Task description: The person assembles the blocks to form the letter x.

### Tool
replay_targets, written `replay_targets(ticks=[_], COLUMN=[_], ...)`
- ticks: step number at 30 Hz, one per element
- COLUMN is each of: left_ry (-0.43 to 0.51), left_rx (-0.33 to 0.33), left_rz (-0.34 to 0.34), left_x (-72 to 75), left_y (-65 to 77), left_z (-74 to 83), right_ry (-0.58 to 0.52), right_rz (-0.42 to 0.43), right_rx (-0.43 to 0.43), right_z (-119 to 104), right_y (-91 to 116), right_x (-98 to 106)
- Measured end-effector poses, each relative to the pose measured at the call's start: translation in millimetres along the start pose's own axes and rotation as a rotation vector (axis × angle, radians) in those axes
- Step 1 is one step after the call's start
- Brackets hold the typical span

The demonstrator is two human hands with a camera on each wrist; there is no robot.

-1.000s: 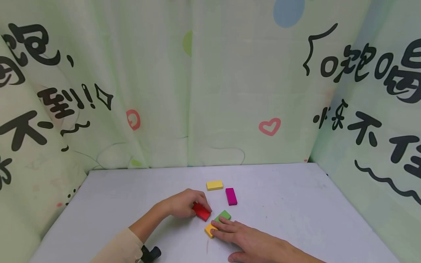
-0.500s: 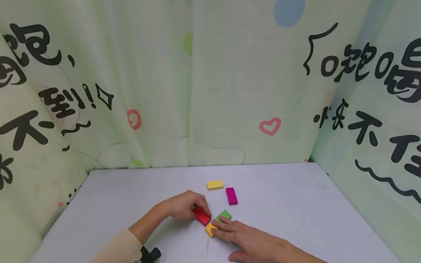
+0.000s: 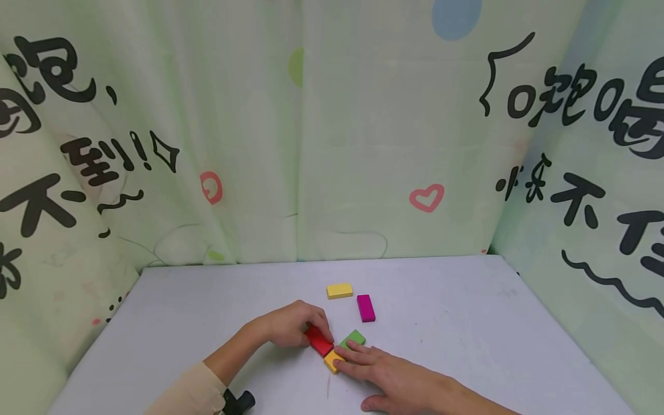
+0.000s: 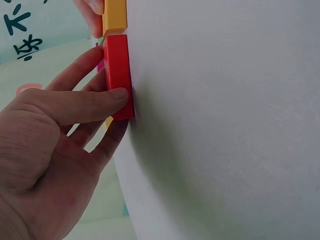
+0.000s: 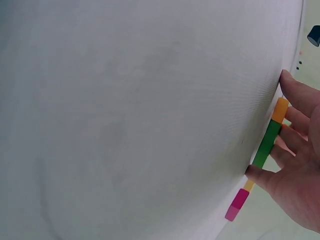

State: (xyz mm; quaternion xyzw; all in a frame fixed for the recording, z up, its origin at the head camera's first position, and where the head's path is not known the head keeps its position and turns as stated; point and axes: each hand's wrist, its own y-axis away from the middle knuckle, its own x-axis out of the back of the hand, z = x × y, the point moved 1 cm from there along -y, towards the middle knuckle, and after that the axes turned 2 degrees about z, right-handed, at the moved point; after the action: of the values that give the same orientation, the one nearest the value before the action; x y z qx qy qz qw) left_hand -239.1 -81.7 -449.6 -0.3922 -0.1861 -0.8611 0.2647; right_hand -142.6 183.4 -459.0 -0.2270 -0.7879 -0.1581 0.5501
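Observation:
My left hand (image 3: 295, 324) pinches a red block (image 3: 320, 342) between thumb and fingertips, low on the white table. In the left wrist view the thumb lies across the red block's (image 4: 118, 65) side, and its end is right up against an orange-yellow block (image 4: 115, 16). My right hand (image 3: 391, 374) has its fingers stretched out over that orange-yellow block (image 3: 330, 362) and a green block (image 3: 355, 339), partly hiding both. Seen from the right wrist, the green block (image 5: 266, 144) and the orange-yellow one line up end to side, with fingers behind them.
Farther back on the white table (image 3: 441, 311) lie a yellow block (image 3: 339, 290) and a magenta block (image 3: 366, 309). A pale green printed curtain (image 3: 353, 144) closes off the back and both sides. A black device (image 3: 238, 402) is worn at the left wrist.
My left hand has slid the red block a little toward me and to the right, so its end now meets the orange-yellow block. My right hand has stayed almost still.

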Motion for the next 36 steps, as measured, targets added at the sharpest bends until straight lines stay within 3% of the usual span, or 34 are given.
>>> replay_targets(ticks=[17, 36], left_ry=[0.000, 0.000], left_rx=[-0.035, -0.008], left_rz=[0.003, 0.000], left_x=[-2.9, -2.2], left_y=[-1.6, 0.3], left_z=[0.1, 2.5], right_ry=[-0.013, -0.050], right_rz=[-0.016, -0.053], right_rx=[-0.009, -0.043], right_z=[1.0, 2.1], right_y=[-0.4, -1.9], right_x=[0.9, 1.9])
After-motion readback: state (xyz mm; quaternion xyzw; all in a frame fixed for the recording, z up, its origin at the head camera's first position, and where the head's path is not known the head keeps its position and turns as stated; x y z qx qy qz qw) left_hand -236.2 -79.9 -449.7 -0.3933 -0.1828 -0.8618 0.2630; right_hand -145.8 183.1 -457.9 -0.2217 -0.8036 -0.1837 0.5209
